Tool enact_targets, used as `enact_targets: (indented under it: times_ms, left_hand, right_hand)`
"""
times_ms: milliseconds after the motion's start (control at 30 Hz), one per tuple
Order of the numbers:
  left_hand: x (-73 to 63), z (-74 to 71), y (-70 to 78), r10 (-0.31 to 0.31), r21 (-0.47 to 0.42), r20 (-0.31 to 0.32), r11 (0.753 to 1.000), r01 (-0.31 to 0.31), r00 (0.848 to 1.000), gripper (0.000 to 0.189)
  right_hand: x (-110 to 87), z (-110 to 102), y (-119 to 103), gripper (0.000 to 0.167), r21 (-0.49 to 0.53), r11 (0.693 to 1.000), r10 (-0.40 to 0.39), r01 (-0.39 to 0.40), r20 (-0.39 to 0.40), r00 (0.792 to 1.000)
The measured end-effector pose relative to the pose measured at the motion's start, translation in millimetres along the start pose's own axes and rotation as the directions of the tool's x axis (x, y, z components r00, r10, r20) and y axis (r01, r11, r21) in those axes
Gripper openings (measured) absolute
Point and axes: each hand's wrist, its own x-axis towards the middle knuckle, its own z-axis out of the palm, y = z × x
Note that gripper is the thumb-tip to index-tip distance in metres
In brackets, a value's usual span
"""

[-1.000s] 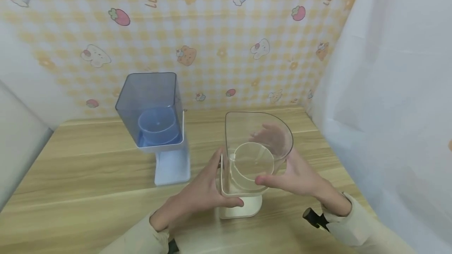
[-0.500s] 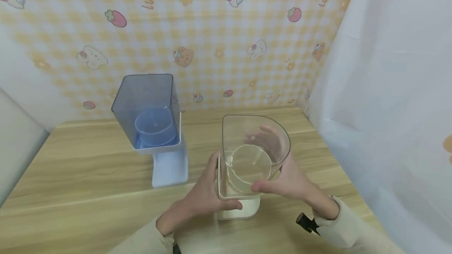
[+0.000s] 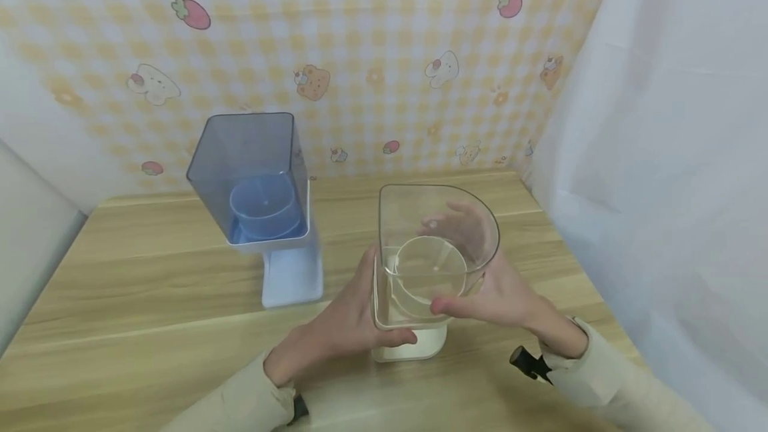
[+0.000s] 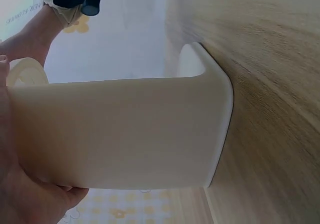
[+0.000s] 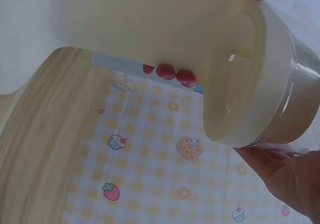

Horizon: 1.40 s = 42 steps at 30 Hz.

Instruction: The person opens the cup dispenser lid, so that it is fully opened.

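Both grips clasp the cream dispenser, which stands upright before you.
Your left grip is wrapped round the flat side near the top, thumb across the front; your right grip spans the rounded side of the clear container. Expect stiff, fairly light plastic, top-heavy on its tall stand; the smooth clear wall is probably slippery, and its thin rim could crack if knocked. The cream part should give the surer hold (the container may come loose if pulled alone). Below, the base rests on the wooden surface; the blue dispenser stands apart, farther back on your left.
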Motion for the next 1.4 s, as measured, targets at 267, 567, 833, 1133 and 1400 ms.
enact_targets:
  times_ms: [267,567,833,1133,1400]
  left_hand:
    - [-0.8,1.6,-0.9,-0.031,-0.002,-0.011,1.000,0.031,0.999,0.117]
    - [-4.5,7.0,-1.2,-0.071,-0.089,-0.047,0.994,0.066,0.996,0.116]
    - [4.0,5.0,2.4,-0.057,-0.063,-0.053,0.997,0.054,0.997,0.116]
    - [2.9,6.9,1.7,-0.057,-0.070,-0.076,0.996,0.051,0.996,0.120]
    - [0.8,7.9,0.9,-0.093,-0.064,-0.091,0.994,0.088,0.992,0.115]
  right_hand:
    - [-4.4,0.2,5.0,0.109,0.028,0.998,-0.049,0.050,-0.030,0.998]
    - [-1.5,-3.1,-11.2,0.114,0.045,0.999,0.015,-0.013,-0.036,0.999]
    - [9.0,-4.1,-15.7,0.096,0.057,0.997,-0.047,0.053,-0.109,0.993]
    - [6.3,0.2,-18.7,0.096,0.036,0.999,-0.014,0.020,-0.165,0.986]
    - [7.0,-1.3,-21.3,0.100,0.066,0.997,0.042,-0.034,-0.120,0.992]
